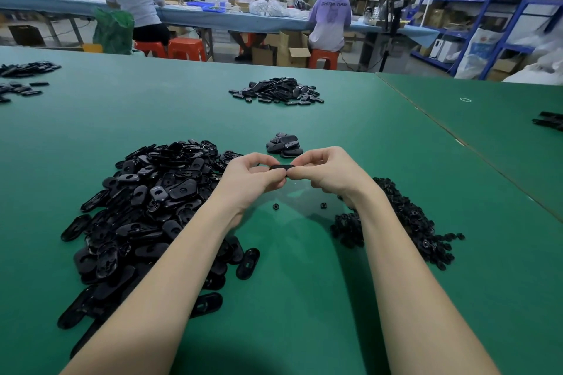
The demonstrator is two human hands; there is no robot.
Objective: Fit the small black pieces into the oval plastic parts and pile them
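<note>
Oval plastic part (281, 167): held edge-on between left hand (254, 175) and right hand (323, 172), fingers of both curled round its ends, long axis left to right above the green table (396, 161). Small finished pile (285, 145) lies just beyond, slightly nearer the right hand. Whether a small black piece is seated cannot be made out; fingertips hide it.

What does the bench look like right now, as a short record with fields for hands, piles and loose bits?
left hand: grips one end of the oval part
right hand: pinches its other end
oval parts heap: left of the arms
small black pieces heap: right of the arms
small pile: just beyond the hands
loose small pieces: two, under the hands
table: green
</note>
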